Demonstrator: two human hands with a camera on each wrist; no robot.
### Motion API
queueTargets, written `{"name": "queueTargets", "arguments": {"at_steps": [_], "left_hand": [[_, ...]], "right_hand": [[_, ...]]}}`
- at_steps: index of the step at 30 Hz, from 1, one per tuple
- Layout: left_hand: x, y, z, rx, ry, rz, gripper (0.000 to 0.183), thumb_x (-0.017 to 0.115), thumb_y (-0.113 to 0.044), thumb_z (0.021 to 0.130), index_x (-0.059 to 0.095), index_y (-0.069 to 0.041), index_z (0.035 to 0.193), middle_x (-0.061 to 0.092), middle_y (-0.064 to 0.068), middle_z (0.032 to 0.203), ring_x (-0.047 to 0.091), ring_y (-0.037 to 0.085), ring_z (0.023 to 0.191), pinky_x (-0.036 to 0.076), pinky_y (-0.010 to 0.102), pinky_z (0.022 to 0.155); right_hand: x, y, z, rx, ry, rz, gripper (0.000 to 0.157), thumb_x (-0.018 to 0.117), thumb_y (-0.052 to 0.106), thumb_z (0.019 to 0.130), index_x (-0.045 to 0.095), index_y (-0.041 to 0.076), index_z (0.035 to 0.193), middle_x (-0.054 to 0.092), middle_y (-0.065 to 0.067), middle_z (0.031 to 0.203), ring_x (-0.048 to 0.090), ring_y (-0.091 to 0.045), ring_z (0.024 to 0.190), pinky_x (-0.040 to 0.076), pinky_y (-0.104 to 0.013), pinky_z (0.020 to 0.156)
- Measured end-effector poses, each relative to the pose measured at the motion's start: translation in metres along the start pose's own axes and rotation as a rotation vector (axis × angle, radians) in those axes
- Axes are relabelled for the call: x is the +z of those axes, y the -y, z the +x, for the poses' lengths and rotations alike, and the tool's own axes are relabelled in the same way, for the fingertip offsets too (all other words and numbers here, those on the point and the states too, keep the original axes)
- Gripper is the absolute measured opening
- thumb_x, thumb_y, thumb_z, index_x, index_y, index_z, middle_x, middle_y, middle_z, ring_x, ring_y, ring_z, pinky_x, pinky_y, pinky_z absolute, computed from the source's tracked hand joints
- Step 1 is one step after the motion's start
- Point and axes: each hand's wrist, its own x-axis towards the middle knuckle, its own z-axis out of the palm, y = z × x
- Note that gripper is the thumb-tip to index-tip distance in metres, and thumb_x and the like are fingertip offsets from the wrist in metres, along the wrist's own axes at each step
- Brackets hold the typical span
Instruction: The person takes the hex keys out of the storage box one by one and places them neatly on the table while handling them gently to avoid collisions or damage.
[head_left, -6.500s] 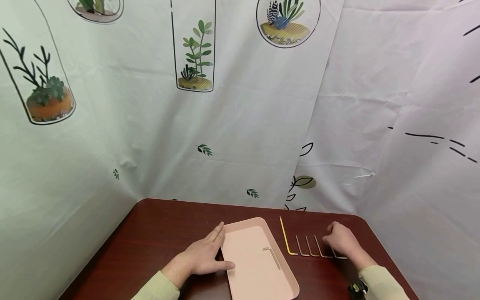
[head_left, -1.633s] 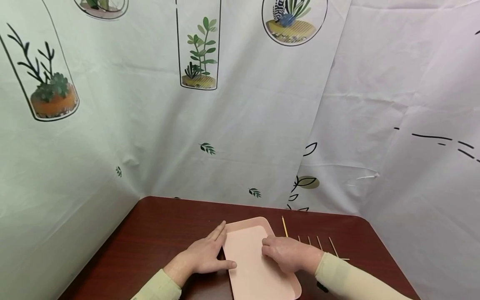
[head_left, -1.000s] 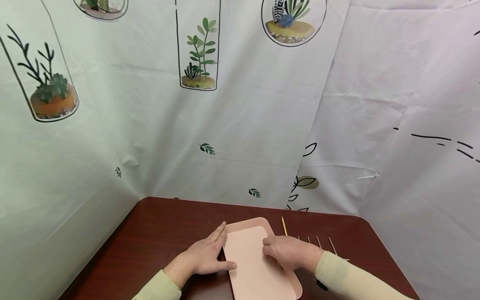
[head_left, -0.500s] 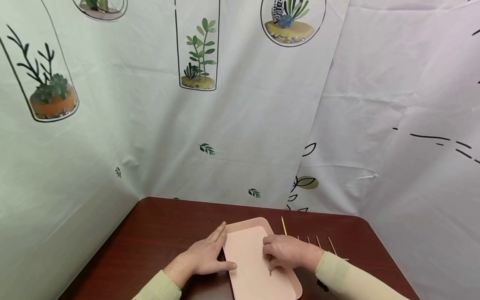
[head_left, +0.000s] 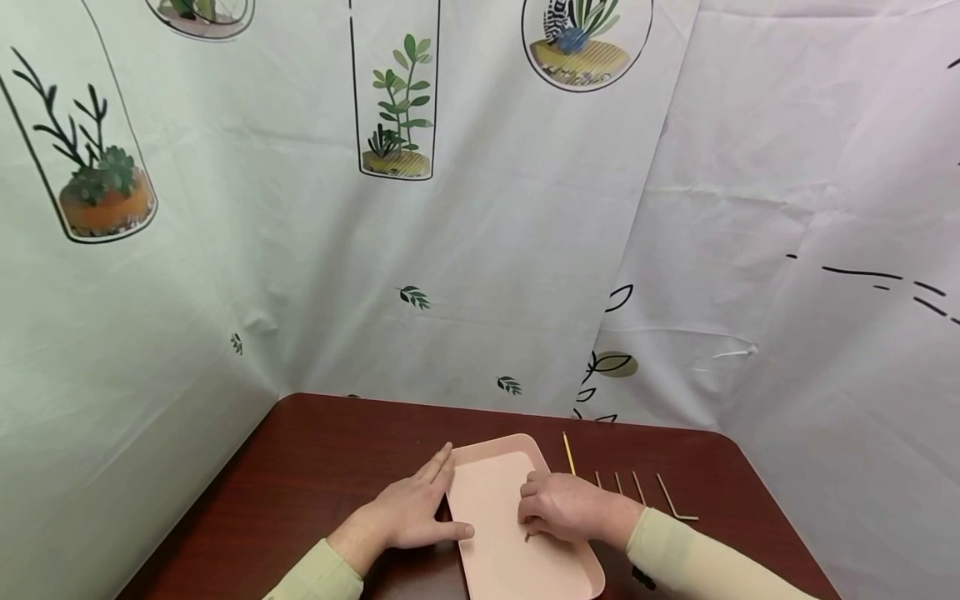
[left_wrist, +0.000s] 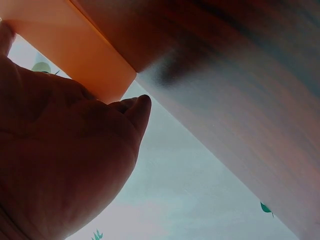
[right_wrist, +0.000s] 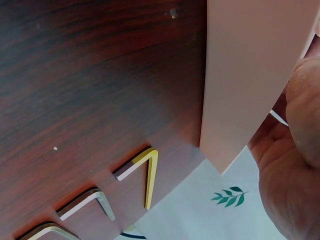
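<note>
My left hand [head_left: 408, 512] lies along the left edge of the pink tray [head_left: 498, 575], fingers extended and thumb over the rim. In the left wrist view this hand [left_wrist: 75, 150] is dark against the tray's side wall [left_wrist: 90, 55]. Over the tray's right half, my right hand [head_left: 570, 504] has its fingers curled and pinches a small hex key [head_left: 528, 537]. Only the key's short tip shows below the fingertips; the rest is hidden by the hand. In the right wrist view, the curled right hand [right_wrist: 285, 160] is beyond the tray's outer wall [right_wrist: 240, 85].
Right of the tray, a yellow hex key [head_left: 568, 454] and several grey ones stand in a row, partly covered by the right forearm. The rightmost hex key [head_left: 677, 510] shows its bend. A patterned white cloth [head_left: 480, 250] hangs behind the dark red table [head_left: 360, 442].
My right hand has come from the row of hex keys to the tray and taken hold of the key lying there. Lately the key's tip has turned and shifted left. My left hand stays put.
</note>
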Motion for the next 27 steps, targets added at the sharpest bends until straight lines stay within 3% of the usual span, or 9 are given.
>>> {"name": "queueTargets", "arguments": {"at_steps": [13, 27], "left_hand": [[-0.0013, -0.0005, -0.0003, 0.002, 0.001, -0.002, 0.117, 0.047, -0.085, 0.087, 0.018, -0.001, 0.163, 0.006, 0.015, 0.171, 0.026, 0.027, 0.153, 0.051, 0.046, 0.097], [0.0001, 0.0005, -0.0001, 0.001, 0.005, -0.007, 0.118, 0.047, -0.085, 0.086, 0.016, -0.002, 0.163, 0.006, 0.014, 0.171, 0.027, 0.026, 0.153, 0.051, 0.046, 0.098]], "right_hand": [[0.0032, 0.0035, -0.0016, 0.057, 0.009, -0.011, 0.011, 0.082, 0.023, 0.087, 0.074, 0.028, 0.092, 0.058, 0.015, 0.085, 0.057, 0.002, 0.08, 0.047, -0.01, 0.069], [0.0008, 0.0024, -0.0034, 0.047, 0.031, 0.012, 0.015, 0.077, 0.014, 0.091, 0.076, 0.027, 0.097, 0.059, 0.012, 0.088, 0.057, 0.002, 0.081, 0.046, -0.009, 0.07]]}}
